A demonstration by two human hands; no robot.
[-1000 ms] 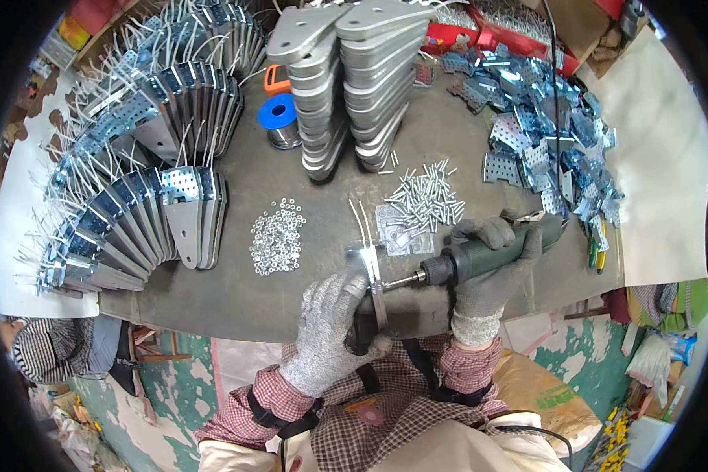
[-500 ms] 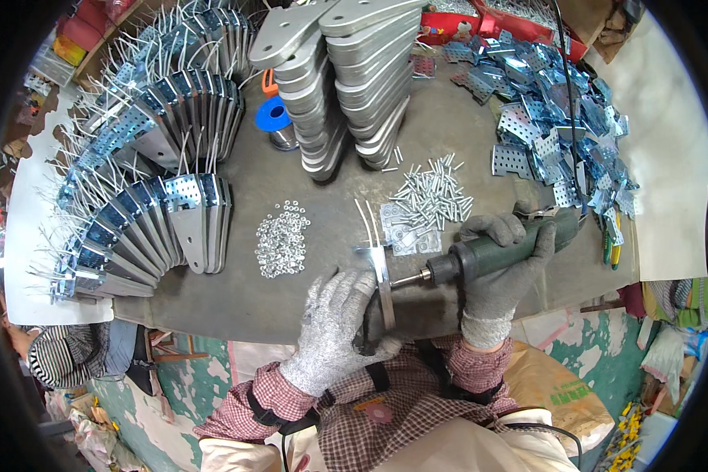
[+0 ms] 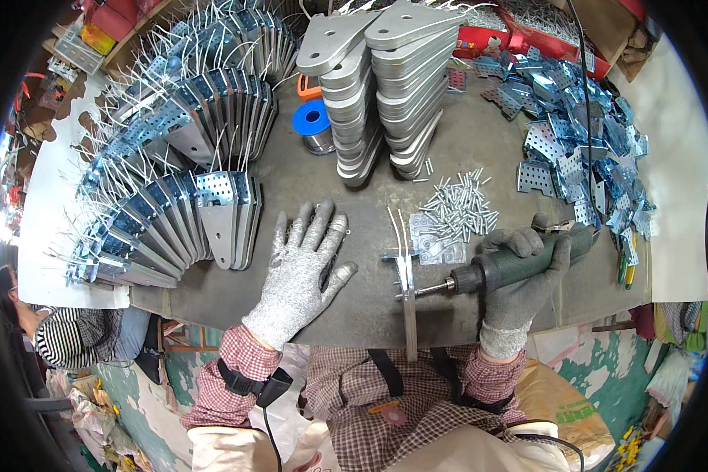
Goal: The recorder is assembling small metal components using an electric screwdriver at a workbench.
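Note:
My left hand (image 3: 301, 271), in a light grey glove, lies with its fingers stretched out over the spot where a heap of small nuts was; only a stray nut (image 3: 348, 232) shows beside the fingers. My right hand (image 3: 519, 275), also gloved, is wrapped around a dark green electric screwdriver (image 3: 531, 256). Its bit points left and reaches a narrow metal plate (image 3: 409, 307) standing on edge, with two white wires rising from the far end. Whether the tip touches the plate I cannot tell. Beyond it, loose screws (image 3: 459, 206) lie in a heap, partly over a clear flat bag (image 3: 436, 242).
Two tall stacks of grey plates (image 3: 354, 102) stand at the back, near a blue solder spool (image 3: 313, 124). Assembled wired plates (image 3: 226, 208) fan out on the left. Perforated blue-silver brackets (image 3: 562, 141) are heaped right, by green-yellow pliers (image 3: 628, 259). A black cable hangs there.
My left hand has let go of the plate and moved left onto the nuts, its fingers spreading. The plate stays upright at the bit. The whole view has shifted slightly.

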